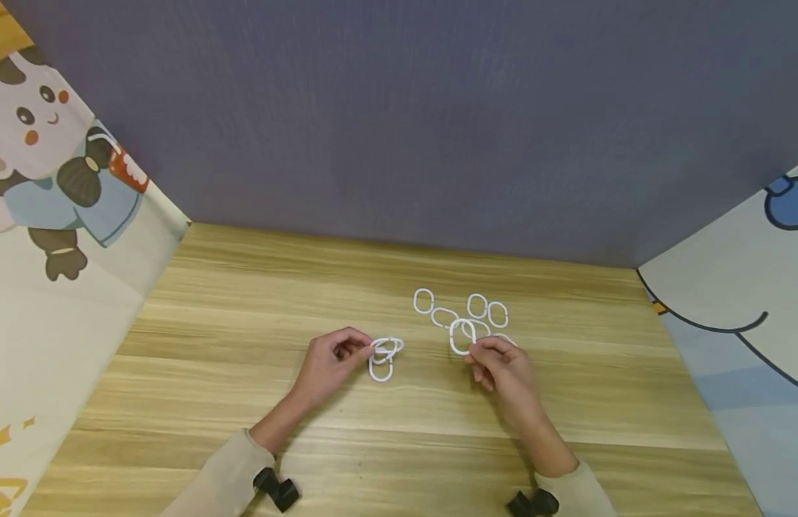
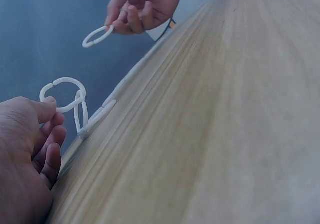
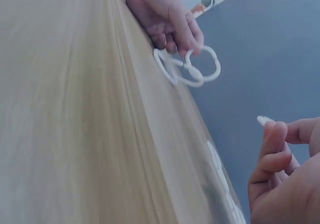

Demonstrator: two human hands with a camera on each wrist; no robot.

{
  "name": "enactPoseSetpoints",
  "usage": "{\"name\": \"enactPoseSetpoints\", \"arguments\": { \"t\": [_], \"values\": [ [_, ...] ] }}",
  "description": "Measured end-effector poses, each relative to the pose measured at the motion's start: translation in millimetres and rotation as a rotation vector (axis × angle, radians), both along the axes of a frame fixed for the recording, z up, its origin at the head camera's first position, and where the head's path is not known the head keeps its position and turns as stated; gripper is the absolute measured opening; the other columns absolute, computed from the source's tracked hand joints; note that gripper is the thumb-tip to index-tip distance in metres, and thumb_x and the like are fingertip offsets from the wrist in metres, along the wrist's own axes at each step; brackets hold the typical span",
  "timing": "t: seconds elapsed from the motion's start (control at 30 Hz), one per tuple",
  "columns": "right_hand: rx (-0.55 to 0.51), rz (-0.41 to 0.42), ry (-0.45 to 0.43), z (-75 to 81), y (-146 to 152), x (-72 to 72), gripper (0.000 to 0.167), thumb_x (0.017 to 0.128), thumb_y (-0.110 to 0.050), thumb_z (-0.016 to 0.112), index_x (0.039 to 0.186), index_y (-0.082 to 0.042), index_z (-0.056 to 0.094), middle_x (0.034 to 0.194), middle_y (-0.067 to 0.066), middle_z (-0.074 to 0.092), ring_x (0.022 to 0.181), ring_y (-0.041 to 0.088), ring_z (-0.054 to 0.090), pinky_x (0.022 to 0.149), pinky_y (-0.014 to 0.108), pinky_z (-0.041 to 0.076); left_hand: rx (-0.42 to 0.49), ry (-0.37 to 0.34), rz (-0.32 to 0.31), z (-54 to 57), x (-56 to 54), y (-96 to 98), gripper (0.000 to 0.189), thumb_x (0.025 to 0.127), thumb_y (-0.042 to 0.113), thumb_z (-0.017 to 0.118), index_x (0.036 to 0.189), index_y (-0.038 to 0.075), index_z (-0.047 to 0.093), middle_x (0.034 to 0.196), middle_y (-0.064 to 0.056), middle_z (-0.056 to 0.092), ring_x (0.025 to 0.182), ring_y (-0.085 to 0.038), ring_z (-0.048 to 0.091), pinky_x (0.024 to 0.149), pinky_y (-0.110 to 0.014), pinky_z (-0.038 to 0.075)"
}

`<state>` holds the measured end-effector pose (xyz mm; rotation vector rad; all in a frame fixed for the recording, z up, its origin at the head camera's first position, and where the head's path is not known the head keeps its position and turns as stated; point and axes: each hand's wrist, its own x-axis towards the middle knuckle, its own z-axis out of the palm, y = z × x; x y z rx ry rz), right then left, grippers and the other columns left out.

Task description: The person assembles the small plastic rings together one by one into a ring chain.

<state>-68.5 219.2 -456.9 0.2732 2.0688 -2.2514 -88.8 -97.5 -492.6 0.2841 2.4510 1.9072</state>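
White plastic, or something much like it, made up every ring before you. Your left hand [image 1: 334, 362] pinched the edge of one ring between thumb and fingertips, the other fingers curled beneath; that ring belonged to a short chain [image 1: 391, 370], with a second ring hanging through it and what looked like a third resting on the tabletop [image 1: 399, 452]. Your right hand [image 1: 510, 373] pinched a single ring [image 1: 451, 337] by its near edge, raised over the tabletop and well apart from the chain. Behind it, the loose rings [image 1: 477, 317] lay flat in a scattered group, some touching or overlapping, others just apart.

The step in hand, as far as you could judge it, was joining one more ring to the chain: both pieces were held, but they did not touch. The left wrist view showed a small break in the ring at your left thumb, so a link probably had to be slipped through such a gap. Which way the break in the single ring faced, you could not tell.

The next move seemed to call for bringing your two hands together, turning one ring across the other, and lining up the break with the other ring's side. A light pinch on the chain would have served you best, since the hanging links could swing and hide the opening.
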Motion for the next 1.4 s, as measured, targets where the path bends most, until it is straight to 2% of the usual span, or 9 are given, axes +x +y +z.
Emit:
{"name": "enactPoseSetpoints", "arguments": {
  "t": [0.27, 0.5, 0.87, 1.4],
  "values": [
    [-0.002, 0.113, -0.048, 6.6, -17.9, -2.7, 0.009, 0.105, -0.001, 0.070, 0.098, -0.006, 0.069, 0.085, 0.006, 0.080, 0.057, 0.005, 0.056, 0.049, 0.016, 0.038, -0.002, 0.002, -0.001, -0.8, 0.1, -1.3, 0.005, 0.098, 0.010, 0.086, 0.102, 0.009, 0.083, 0.088, -0.001, 0.077, 0.077, -0.012, 0.064, 0.069, -0.021, 0.053],
    [-0.013, 0.126, -0.078, 9.0, -30.0, -3.2, 0.008, 0.104, -0.001, 0.070, 0.097, -0.006, 0.070, 0.086, 0.009, 0.081, 0.055, 0.006, 0.054, 0.047, 0.017, 0.035, 0.000, -0.004, -0.005, 0.1, 0.7, -1.3, 0.005, 0.098, 0.009, 0.086, 0.103, 0.008, 0.083, 0.089, -0.002, 0.077, 0.077, -0.012, 0.064, 0.069, -0.021, 0.053],
    [-0.068, 0.211, -0.122, 5.7, -47.0, -4.4, 0.007, 0.106, -0.006, 0.071, 0.099, -0.007, 0.072, 0.088, 0.005, 0.082, 0.055, 0.005, 0.051, 0.048, 0.018, 0.032, 0.002, 0.016, -0.011, -1.0, 0.6, -1.5, 0.007, 0.096, 0.008, 0.087, 0.102, 0.008, 0.084, 0.088, -0.002, 0.077, 0.074, -0.010, 0.063, 0.067, -0.021, 0.052],
    [-0.058, 0.237, -0.162, 2.9, -64.4, -0.5, 0.007, 0.105, -0.005, 0.072, 0.098, -0.006, 0.071, 0.086, 0.003, 0.081, 0.052, 0.005, 0.049, 0.045, 0.018, 0.029, -0.013, 0.043, -0.014, -0.7, 1.9, -2.2, 0.007, 0.095, 0.009, 0.089, 0.101, 0.009, 0.085, 0.087, -0.001, 0.079, 0.070, -0.009, 0.060, 0.063, -0.021, 0.049]
  ]
}}
